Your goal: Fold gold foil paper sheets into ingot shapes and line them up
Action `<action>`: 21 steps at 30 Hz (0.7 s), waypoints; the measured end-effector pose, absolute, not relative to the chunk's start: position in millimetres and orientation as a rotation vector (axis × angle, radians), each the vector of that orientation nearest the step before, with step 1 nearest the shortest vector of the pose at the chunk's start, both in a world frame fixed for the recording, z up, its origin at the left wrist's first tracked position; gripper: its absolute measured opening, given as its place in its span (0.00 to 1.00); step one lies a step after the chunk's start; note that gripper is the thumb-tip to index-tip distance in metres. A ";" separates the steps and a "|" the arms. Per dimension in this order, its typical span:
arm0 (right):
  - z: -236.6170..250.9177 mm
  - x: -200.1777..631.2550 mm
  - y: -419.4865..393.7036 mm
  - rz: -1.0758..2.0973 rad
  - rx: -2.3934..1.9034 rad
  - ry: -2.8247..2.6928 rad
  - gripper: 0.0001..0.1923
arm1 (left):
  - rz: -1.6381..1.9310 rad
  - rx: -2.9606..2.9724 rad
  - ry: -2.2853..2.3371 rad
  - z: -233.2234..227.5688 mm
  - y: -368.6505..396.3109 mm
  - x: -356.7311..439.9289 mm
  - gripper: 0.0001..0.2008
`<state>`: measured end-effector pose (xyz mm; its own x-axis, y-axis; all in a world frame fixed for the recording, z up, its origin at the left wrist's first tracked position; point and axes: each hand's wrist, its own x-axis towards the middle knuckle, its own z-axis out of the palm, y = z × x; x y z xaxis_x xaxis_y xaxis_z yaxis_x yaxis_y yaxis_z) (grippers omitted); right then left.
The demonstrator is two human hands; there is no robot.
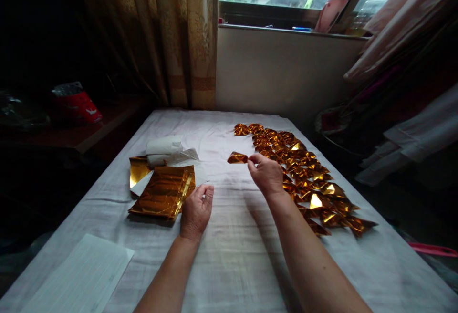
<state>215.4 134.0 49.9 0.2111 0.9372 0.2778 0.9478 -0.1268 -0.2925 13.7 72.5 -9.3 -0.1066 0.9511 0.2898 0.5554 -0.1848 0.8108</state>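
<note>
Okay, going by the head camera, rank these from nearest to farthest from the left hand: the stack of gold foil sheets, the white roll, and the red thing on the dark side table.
From the left hand:
1. Stack of gold foil sheets, right beside the fingers, on the cloth to their left.
2. White roll, farther back, behind the stack.
3. Red thing, far left on the dark side table.

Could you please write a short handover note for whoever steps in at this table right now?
Right hand: grip pinched on one folded gold foil piece, held just above the white cloth.
Left hand: rests at the edge of the stack of flat gold foil sheets, fingers curled; whether it holds anything cannot be told.
Done: many folded pieces lie in a long band on the right side of the cloth.
Left: the flat sheets in the stack are still unfolded.
</note>
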 end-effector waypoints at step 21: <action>25.9 254.6 297.6 -0.363 -2.332 -1.710 0.13 | 1.289 1.235 1.486 -14.5 72.0 11.1 0.28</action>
